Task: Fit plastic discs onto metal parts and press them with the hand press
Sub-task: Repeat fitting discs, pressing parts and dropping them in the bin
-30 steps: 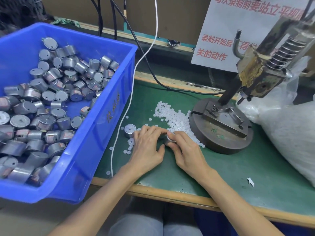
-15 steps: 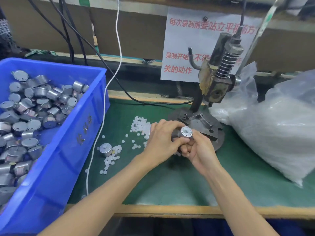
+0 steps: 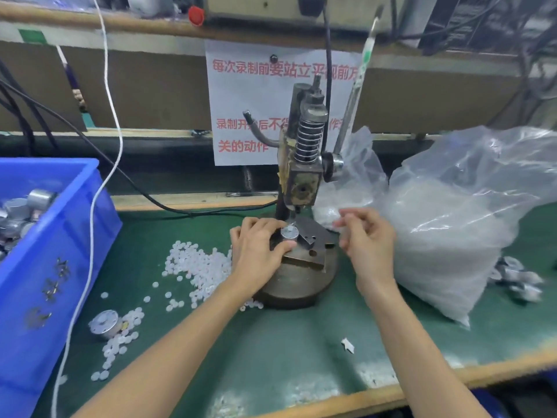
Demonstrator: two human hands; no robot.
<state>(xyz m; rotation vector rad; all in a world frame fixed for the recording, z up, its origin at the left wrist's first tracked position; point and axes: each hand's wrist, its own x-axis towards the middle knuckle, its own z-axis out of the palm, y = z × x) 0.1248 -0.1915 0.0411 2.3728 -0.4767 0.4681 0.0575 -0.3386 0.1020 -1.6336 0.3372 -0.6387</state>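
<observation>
metal part (image 3: pixel 290 232): small silver round metal cylinder, seated on the dark fixture plate (image 3: pixel 310 258), between left thumb and fingers. The pale spot on top is probably the fitted disc, too small to be sure.
left hand (image 3: pixel 259 247): thumb and fingers curled round the metal part, steadying it.
right hand (image 3: pixel 368 236): just right of the part, apart from it. Fingers loosely curled, tips blurred, nothing seen in them.
hand press (image 3: pixel 304 176): grey spring-loaded press, above the left fingertips. Ram looks clear of the part.
lever (image 3: pixel 355 95): long metal bar, up behind the right hand, untouched.
white plastic discs (image 3: pixel 196 267): loose pile just left of the left hand.
blue plastic bin (image 3: pixel 60 251): well left of the left arm, silver parts inside.
done: this part looks fitted and seated.
left: pressing not yet done, then unloading. With the bin stocked, many parts likely remain.
</observation>
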